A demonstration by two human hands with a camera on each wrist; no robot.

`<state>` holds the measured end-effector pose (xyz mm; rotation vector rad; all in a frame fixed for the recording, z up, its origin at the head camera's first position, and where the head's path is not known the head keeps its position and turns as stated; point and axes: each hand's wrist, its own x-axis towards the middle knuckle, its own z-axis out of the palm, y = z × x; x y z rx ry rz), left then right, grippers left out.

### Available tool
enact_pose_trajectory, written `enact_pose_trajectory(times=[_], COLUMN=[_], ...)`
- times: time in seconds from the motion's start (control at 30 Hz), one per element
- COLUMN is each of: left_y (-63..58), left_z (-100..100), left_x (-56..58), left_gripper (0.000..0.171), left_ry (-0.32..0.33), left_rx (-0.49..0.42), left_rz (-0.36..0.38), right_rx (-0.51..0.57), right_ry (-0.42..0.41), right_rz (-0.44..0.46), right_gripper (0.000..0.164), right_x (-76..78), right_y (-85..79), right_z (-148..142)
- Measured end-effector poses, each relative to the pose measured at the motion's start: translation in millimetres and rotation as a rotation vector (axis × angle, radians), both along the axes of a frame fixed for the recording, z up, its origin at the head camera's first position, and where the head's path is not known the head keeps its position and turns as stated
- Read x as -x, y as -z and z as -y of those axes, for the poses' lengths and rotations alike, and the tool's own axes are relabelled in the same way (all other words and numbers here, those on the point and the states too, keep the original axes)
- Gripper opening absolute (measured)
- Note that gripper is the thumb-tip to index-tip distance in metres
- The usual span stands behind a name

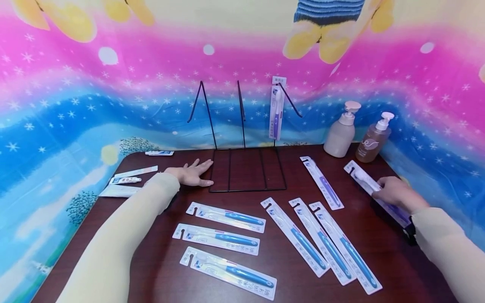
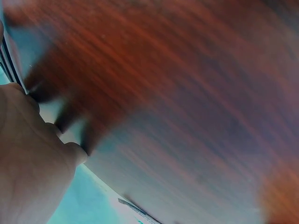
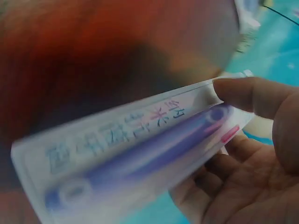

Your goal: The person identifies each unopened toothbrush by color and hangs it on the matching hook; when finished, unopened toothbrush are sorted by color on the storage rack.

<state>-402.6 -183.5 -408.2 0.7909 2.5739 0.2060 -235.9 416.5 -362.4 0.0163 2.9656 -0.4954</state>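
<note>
My right hand (image 1: 399, 193) pinches a packaged purple toothbrush (image 1: 363, 179) between thumb and fingers, at the table's right side. Its purple handle and printed card fill much of the right wrist view. Another purple toothbrush pack (image 1: 322, 183) lies on the table to the left of that hand. My left hand (image 1: 191, 173) has its fingers spread, the fingertips right at the left side of a black wire rack (image 1: 248, 190). A purple toothbrush pack (image 1: 276, 111) hangs on the rack's right hook; the other two hooks are bare.
Three blue toothbrush packs (image 1: 227, 217) lie in front of the rack, and three more blue packs (image 1: 293, 237) slant to their right. Two pump bottles (image 1: 340, 136) stand at the back right. Toothpaste tubes (image 1: 125, 180) and a narrow box (image 1: 136, 171) lie along the left edge.
</note>
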Motion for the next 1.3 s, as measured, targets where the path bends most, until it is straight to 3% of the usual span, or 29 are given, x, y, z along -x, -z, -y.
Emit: enact_pose_trajectory(times=[0.13,0.3,0.43,0.6,0.87,1.3], left_y=[-1.4,-5.0,-6.6,-3.0,-0.3,-1.4], left_z=[1,1,3,6,6,3], left_x=[0.8,2.1,1.4,1.9,-0.3,-0.8], left_gripper=[0.094,0.095,0.094,0.093,0.093,0.094], left_ry=[-0.001,-0.001,-0.004,-0.012,-0.017,-0.008], left_rx=[0.008,0.006,0.011,0.001,-0.019,0.015], left_rz=[-0.004,-0.003,-0.001,-0.003,0.012,0.018], right_rx=[0.073,0.171,0.241,0.322,0.397,0.419], right_ry=[0.021,0.02,-0.038,-0.151,-0.226,-0.171], right_rz=[-0.094,-0.229,-0.32,-0.352,-0.333,-0.267], right_gripper=[0.045,0.056,0.053,0.051,0.048,0.054], right_x=[-4.3,-12.5,-17.6,-17.3,-5.7,12.3], right_y=[-25.0,-62.7,-84.1,-99.7,-106.9,-96.3], right_z=[14,54,97,145,183,187])
